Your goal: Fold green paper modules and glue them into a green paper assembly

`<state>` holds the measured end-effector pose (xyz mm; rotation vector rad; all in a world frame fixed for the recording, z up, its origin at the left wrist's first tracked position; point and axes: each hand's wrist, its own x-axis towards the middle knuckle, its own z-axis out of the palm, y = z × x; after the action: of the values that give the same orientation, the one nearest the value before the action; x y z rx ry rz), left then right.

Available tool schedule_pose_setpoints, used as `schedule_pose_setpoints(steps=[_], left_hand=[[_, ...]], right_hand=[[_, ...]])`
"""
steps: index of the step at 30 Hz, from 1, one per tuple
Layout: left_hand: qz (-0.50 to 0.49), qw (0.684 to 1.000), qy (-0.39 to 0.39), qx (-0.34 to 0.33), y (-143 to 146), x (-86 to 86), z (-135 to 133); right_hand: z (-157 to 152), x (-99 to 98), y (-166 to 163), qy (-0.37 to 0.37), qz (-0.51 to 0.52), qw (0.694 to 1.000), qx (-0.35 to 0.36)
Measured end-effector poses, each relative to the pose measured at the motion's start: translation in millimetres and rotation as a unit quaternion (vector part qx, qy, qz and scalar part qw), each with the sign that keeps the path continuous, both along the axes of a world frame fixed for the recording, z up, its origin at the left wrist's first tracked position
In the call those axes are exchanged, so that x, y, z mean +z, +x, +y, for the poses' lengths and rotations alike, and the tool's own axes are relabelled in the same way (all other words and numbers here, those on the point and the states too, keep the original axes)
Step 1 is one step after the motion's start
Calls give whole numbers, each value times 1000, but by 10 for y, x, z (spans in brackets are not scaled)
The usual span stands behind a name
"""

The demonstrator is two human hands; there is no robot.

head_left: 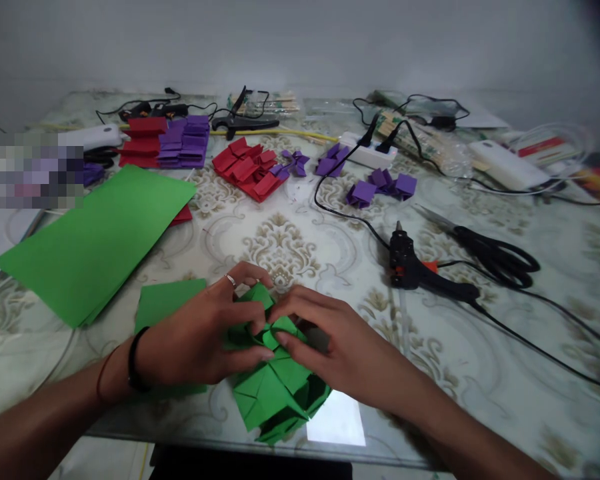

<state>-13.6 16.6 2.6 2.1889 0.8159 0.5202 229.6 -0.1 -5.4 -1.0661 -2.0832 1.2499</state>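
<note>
My left hand (200, 333), with a ring and a black wristband, curls its fingers around the upper left of a folded green paper piece (280, 380). From the other side my right hand (330, 333) pinches a raised fold of the same green piece. Both hands meet over it near the table's front edge, and fingers hide part of the folds. Under my left wrist lies a smaller green paper square (170, 300), partly covered. A stack of large green paper sheets (100, 240) rests farther left.
A black glue gun (425, 270) and black-handled scissors (490, 253) lie to the right, with cords around them. Red folded paper (250, 170), purple folded pieces (380, 187), a white power strip (367, 150) and a white power bank (510, 163) sit farther back.
</note>
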Motion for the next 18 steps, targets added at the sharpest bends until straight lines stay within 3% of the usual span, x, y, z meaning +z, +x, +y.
schedule_pose_setpoints(steps=[18], left_hand=[[15,1000,12,-2,31,53,-17]], right_hand=[[-2,-20,26,7,-47,999,1]])
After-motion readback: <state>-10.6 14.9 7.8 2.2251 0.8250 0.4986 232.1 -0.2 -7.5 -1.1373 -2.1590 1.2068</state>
